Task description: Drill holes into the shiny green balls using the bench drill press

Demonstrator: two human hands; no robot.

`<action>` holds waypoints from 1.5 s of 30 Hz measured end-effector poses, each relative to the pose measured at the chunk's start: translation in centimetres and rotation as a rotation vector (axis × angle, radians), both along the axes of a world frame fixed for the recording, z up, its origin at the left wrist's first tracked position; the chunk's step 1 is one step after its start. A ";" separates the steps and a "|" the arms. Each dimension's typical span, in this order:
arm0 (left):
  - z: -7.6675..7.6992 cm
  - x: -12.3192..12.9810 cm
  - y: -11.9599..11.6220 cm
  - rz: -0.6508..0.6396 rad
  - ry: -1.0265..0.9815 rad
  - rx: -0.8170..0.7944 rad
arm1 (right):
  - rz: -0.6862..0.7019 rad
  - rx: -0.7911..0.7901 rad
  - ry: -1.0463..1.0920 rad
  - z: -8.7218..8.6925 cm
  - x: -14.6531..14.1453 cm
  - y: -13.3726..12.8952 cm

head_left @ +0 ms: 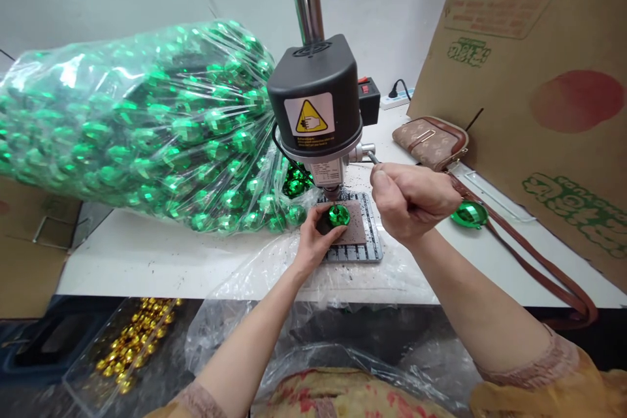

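A black bench drill press (pixel 313 101) with a yellow warning label stands in the middle of the table. Under its chuck, my left hand (pixel 316 235) holds a shiny green ball (pixel 339 215) between thumb and fingers, on a brown board (pixel 356 230) over the slotted metal base (pixel 375 248). My right hand (pixel 411 199) is closed around the end of the press's lever (pixel 372 155), right of the machine. The chuck tip is just above the ball; whether they touch is hard to tell.
A big clear bag of green balls (pixel 147 137) lies left of the press. On the right are a brown purse (pixel 428 142) with a strap, a green faceted piece (pixel 469 214) and a large cardboard box (pixel 539 98). Gold balls (pixel 137 339) fill a clear bin below the table.
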State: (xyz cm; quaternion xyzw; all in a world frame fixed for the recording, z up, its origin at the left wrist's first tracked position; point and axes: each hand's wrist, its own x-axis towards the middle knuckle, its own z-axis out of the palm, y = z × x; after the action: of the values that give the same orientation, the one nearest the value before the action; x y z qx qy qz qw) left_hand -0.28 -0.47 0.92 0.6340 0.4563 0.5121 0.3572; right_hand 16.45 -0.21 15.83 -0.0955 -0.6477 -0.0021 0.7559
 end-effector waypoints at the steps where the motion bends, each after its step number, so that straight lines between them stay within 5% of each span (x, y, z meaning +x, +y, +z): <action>1: 0.0 0.0 0.0 0.003 0.002 -0.001 | 0.006 0.011 0.002 -0.1 0.0 0.0; 8: 0.1 0.2 -0.1 0.016 -0.014 -0.014 | 0.024 -0.012 -0.022 -0.2 -0.1 -0.5; 16: 0.0 0.2 -0.1 0.052 0.007 -0.036 | 0.064 -0.398 0.147 5.0 -0.4 1.2; 21: 1.2 -0.4 -4.1 0.113 0.137 0.105 | 0.034 -0.440 0.121 5.2 -0.1 2.1; 25: 1.0 -2.1 -10.8 -0.175 0.336 0.255 | 0.017 -0.484 0.169 5.8 -0.6 1.5; 29: -1.9 -4.3 -15.9 -0.575 0.640 0.327 | 0.066 -0.481 0.227 6.5 -1.0 1.3; 34: -4.2 -5.4 -17.5 -0.639 0.895 0.313 | 0.095 -0.485 0.239 6.3 -0.9 1.4; 39: -0.8 -4.6 -14.2 -0.397 0.544 0.520 | 0.053 -0.454 0.174 5.2 -0.3 1.9; 42: 2.4 -4.2 -8.2 -0.120 0.511 0.551 | 0.027 -0.427 0.127 4.7 0.0 2.2; 45: 4.9 -4.3 -0.3 0.090 0.646 0.404 | 0.025 -0.392 0.105 4.5 0.0 2.3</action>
State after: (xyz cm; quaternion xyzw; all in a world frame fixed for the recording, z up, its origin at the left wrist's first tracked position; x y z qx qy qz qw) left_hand -4.59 -0.76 5.83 0.7996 0.4628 0.3806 0.0399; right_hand 16.42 2.06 20.36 -0.2327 -0.5966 0.1385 0.7554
